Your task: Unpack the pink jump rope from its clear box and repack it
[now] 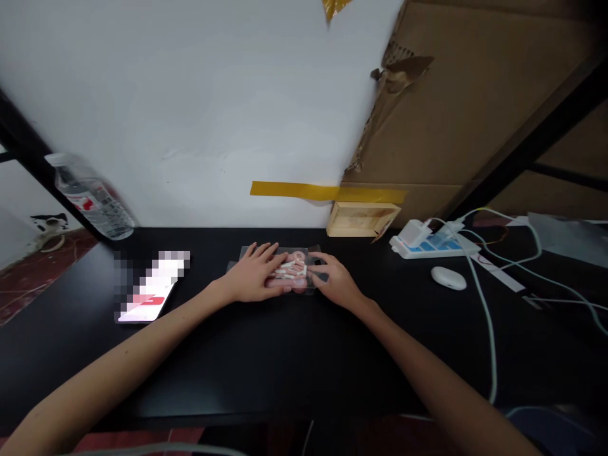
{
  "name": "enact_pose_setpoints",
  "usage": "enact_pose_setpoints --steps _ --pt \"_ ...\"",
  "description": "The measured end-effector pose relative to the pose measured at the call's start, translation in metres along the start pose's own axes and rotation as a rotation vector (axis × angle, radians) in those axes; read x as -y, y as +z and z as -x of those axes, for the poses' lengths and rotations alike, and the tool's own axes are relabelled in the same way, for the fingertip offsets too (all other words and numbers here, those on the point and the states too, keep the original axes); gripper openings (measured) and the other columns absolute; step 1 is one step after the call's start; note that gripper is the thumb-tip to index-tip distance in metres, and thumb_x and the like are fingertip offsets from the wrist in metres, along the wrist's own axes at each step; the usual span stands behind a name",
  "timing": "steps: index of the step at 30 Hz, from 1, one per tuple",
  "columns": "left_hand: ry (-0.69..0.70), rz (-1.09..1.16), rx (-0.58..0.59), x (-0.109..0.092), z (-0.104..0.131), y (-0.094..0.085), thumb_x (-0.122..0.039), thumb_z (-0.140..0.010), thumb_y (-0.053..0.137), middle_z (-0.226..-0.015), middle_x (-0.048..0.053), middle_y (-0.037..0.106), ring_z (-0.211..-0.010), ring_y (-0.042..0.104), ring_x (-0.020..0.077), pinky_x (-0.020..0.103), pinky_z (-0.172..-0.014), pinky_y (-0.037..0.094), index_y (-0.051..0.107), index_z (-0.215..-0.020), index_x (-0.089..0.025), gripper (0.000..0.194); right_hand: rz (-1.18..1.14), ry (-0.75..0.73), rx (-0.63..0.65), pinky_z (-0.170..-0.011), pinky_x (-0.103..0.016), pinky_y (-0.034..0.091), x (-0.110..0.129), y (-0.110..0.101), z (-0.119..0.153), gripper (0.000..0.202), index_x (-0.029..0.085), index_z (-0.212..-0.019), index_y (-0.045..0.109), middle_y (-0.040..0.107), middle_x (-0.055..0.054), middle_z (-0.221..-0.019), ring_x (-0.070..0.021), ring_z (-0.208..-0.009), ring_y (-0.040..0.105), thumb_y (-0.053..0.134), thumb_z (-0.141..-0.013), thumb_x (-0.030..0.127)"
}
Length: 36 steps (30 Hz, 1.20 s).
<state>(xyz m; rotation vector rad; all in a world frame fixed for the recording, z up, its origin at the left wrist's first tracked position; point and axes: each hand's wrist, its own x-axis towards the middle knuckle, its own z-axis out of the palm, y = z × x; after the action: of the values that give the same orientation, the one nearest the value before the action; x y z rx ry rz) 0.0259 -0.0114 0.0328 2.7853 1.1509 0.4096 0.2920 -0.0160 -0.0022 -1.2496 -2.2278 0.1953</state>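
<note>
A flat, clear plastic packet (pixel 298 268) with pink and white pieces showing through it lies on the black table in front of me. My left hand (pixel 254 273) rests over its left part, palm down with fingers spread, and hides that side. At the packet's right edge, the fingertips of my right hand (pixel 335 280) touch the plastic, fingers stretched out and apart. What exactly the pink and white pieces are is too small to tell.
A lit phone (pixel 154 288) lies to the left, with a plastic bottle (pixel 97 202) behind it. Against the back wall stands a shallow wooden box (pixel 363 220). On the right are a power strip (pixel 434 246) with cables and a white oval case (pixel 448 278).
</note>
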Motion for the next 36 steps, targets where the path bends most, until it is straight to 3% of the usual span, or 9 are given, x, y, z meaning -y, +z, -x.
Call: enact_pose_setpoints --steps 8,17,21,23,26,29,31,36 --pt "-0.007 -0.02 0.02 0.003 -0.001 0.001 -0.074 -0.089 0.05 -0.162 0.012 0.033 -0.149 0.029 0.0371 0.06 -0.119 0.017 0.039 -0.153 -0.028 0.079 0.038 0.114 -0.045 -0.102 -0.053 0.051 0.005 -0.003 -0.003 0.019 0.026 -0.093 0.082 0.069 -0.007 -0.128 -0.0311 -0.12 0.062 0.065 -0.084 0.025" --pt "0.003 -0.055 0.026 0.005 0.001 -0.004 -0.077 -0.09 0.046 -0.161 0.015 0.033 -0.148 0.029 0.0381 0.06 -0.119 0.018 0.038 -0.154 -0.024 0.084 0.149 0.23 0.071 -0.1 -0.05 0.051 -0.025 -0.043 -0.003 0.015 0.027 -0.085 0.082 0.07 -0.005 -0.126 -0.031 -0.117 0.064 0.067 -0.083 0.03" --pt "0.029 -0.067 0.039 0.01 0.001 -0.01 -0.074 -0.091 0.048 -0.161 0.015 0.034 -0.148 0.031 0.038 0.06 -0.119 0.02 0.037 -0.154 -0.023 0.082 0.154 0.215 0.129 -0.107 -0.056 0.045 -0.045 -0.054 -0.001 0.021 0.024 -0.092 0.081 0.068 -0.01 -0.128 -0.0344 -0.122 0.062 0.064 -0.086 0.034" --pt "0.037 -0.065 0.041 0.015 0.001 -0.012 -0.072 -0.09 0.051 -0.16 0.014 0.035 -0.146 0.033 0.0385 0.059 -0.119 0.021 0.038 -0.154 -0.024 0.081 0.13 0.163 0.097 -0.113 -0.058 0.039 -0.051 -0.055 0.0 0.027 0.021 -0.106 0.078 0.065 -0.013 -0.133 -0.0362 -0.132 0.054 0.063 -0.085 0.031" --pt "0.054 -0.052 0.031 0.022 0.002 -0.015 -0.07 -0.089 0.056 -0.16 0.013 0.036 -0.145 0.036 0.0393 0.06 -0.119 0.022 0.04 -0.153 -0.026 0.079 -0.005 0.078 0.092 -0.118 -0.058 0.033 -0.051 -0.055 0.001 0.052 0.022 -0.136 0.061 0.052 -0.014 -0.149 -0.0342 -0.145 0.039 0.065 -0.086 0.033" --pt "0.081 -0.066 0.042 0.026 0.002 -0.017 -0.068 -0.09 0.055 -0.16 0.013 0.035 -0.145 0.036 0.0391 0.06 -0.118 0.023 0.04 -0.154 -0.026 0.078 -0.134 0.019 0.218 -0.122 -0.058 0.025 -0.043 -0.053 0.002 0.069 0.025 -0.149 0.046 0.035 -0.012 -0.162 -0.0321 -0.153 0.022 0.067 -0.086 0.045" --pt "0.095 -0.078 0.053 0.026 0.002 -0.018 -0.067 -0.09 0.054 -0.161 0.014 0.034 -0.145 0.035 0.0396 0.061 -0.118 0.023 0.039 -0.154 -0.025 0.078 -0.157 0.005 0.296 -0.122 -0.059 0.023 -0.038 -0.05 0.003 0.077 0.027 -0.152 0.042 0.031 -0.011 -0.164 -0.0327 -0.155 0.016 0.069 -0.085 0.051" --pt "0.104 -0.071 0.043 0.025 0.003 -0.018 -0.068 -0.09 0.055 -0.161 0.013 0.033 -0.145 0.034 0.0428 0.065 -0.116 0.023 0.038 -0.155 -0.027 0.079 -0.06 -0.043 0.275 -0.118 -0.062 0.03 -0.031 -0.039 0.002 0.075 0.03 -0.15 0.047 0.037 -0.012 -0.16 -0.0379 -0.148 0.031 0.073 -0.082 0.049"
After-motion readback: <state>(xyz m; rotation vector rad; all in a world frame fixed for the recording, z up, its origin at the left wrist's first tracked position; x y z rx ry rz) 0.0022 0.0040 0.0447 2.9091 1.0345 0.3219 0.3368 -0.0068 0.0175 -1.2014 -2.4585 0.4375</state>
